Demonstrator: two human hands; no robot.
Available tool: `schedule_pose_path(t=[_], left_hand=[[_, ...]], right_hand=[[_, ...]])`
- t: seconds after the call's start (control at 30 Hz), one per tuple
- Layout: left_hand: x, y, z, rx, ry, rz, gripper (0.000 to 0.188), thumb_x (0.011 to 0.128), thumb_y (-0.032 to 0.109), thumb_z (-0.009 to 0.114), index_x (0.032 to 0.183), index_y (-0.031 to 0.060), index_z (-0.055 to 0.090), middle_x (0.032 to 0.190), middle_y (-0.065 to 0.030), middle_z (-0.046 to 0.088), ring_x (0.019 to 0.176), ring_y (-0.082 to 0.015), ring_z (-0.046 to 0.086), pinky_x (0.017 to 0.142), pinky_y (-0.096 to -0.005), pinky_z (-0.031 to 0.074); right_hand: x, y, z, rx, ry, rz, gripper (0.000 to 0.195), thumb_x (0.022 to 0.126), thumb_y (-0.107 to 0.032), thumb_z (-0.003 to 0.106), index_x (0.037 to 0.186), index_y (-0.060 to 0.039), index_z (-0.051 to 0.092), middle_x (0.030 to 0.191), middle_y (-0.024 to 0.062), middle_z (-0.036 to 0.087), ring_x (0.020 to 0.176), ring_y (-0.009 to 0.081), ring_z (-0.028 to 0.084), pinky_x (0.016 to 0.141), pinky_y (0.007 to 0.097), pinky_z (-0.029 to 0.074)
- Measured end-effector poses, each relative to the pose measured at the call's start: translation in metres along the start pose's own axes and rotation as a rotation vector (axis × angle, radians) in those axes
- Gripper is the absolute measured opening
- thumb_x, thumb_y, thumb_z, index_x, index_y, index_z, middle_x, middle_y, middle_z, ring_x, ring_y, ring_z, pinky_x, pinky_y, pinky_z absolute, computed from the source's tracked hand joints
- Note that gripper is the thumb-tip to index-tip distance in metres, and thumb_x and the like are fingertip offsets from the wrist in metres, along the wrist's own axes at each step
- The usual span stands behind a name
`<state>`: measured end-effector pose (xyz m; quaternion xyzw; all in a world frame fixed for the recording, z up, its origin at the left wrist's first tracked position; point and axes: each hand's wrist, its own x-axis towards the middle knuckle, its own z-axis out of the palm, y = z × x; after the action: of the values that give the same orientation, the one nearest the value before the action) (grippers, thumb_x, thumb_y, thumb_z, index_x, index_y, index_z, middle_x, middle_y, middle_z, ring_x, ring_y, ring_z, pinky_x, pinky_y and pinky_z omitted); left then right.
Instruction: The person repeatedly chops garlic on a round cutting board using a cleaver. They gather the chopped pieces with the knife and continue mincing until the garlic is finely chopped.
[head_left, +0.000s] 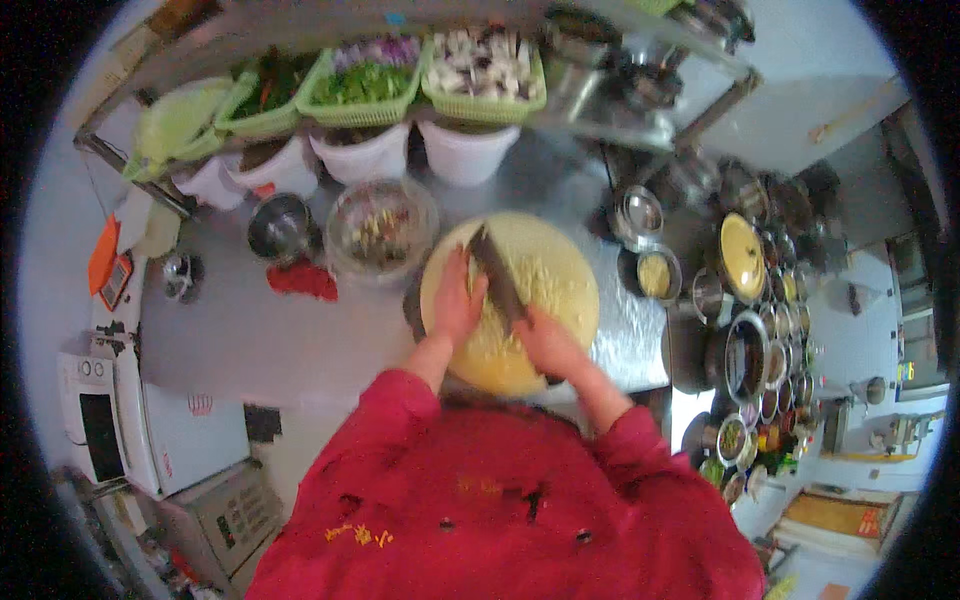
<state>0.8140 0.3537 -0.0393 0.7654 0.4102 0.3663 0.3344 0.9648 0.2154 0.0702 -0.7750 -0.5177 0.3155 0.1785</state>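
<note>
A round pale-yellow cutting board (574, 330) lies before me on the steel worktop, strewn with finely chopped pale pieces (541, 281). My right hand (551, 343) grips the handle of a cleaver (496, 271). Its dark blade slants up and left across the board. Close along the blade's left side, my left hand (457, 296) rests over the board with fingers pointing away from me. Some pale pieces show by its thumb; blur hides whether it holds any.
A clear bowl of mixed chopped food (382, 229), a dark bowl (281, 226) and a red cloth-like item (302, 281) stand left of the board. Above hangs a shelf with green baskets of vegetables (484, 109). Metal bowls (658, 274) and pots crowd the right.
</note>
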Motion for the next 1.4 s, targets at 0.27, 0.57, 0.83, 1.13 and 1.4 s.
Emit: schedule_pose_path(t=[0.27,0.57,0.83,1.13,1.4], left_hand=[[0.002,0.000,0.010,0.127,-0.048,0.041,0.063,0.098,0.031,0.065,0.150,0.0019,0.045,0.163,-0.0207,0.036,0.150,-0.0399,0.034,0.123,-0.0474,0.031],[-0.002,-0.001,0.009,0.149,-0.062,0.006,0.063,0.098,0.033,0.064,0.149,0.0013,0.046,0.162,-0.0191,0.037,0.149,-0.0395,0.034,0.123,-0.0467,0.031],[-0.001,0.002,0.012,0.173,-0.067,0.010,0.062,0.098,0.036,0.063,0.148,0.0009,0.048,0.162,-0.0196,0.038,0.150,-0.0390,0.034,0.124,-0.0464,0.030],[-0.006,-0.007,0.016,0.200,-0.064,0.003,0.066,0.097,0.040,0.064,0.146,-0.0016,0.049,0.160,-0.0230,0.040,0.149,-0.0405,0.035,0.124,-0.0470,0.029],[-0.002,-0.010,0.021,0.171,-0.079,-0.002,0.071,0.096,0.043,0.064,0.149,-0.0020,0.047,0.159,-0.0245,0.040,0.148,-0.0424,0.036,0.125,-0.0490,0.028]], right_hand=[[0.015,0.084,-0.031,-0.304,0.205,0.005,0.024,0.100,-0.021,0.054,0.114,-0.0024,0.050,0.081,0.0311,0.068,0.079,0.0515,0.067,0.072,0.0611,0.054],[-0.011,0.019,-0.027,-0.127,0.029,0.023,0.025,0.101,-0.023,0.052,0.109,0.0005,0.050,0.088,0.0355,0.067,0.087,0.0548,0.066,0.079,0.0627,0.051],[-0.008,0.018,-0.022,-0.173,-0.009,0.035,0.027,0.100,-0.023,0.052,0.109,0.0025,0.052,0.088,0.0356,0.067,0.089,0.0547,0.066,0.080,0.0620,0.051],[-0.002,0.011,-0.010,-0.178,-0.100,-0.001,0.027,0.099,-0.021,0.050,0.112,0.0022,0.054,0.096,0.0348,0.068,0.093,0.0549,0.066,0.084,0.0626,0.051],[0.006,0.014,0.006,-0.228,-0.045,0.026,0.032,0.103,-0.028,0.046,0.113,0.0020,0.051,0.097,0.0362,0.068,0.093,0.0558,0.066,0.082,0.0634,0.051]])
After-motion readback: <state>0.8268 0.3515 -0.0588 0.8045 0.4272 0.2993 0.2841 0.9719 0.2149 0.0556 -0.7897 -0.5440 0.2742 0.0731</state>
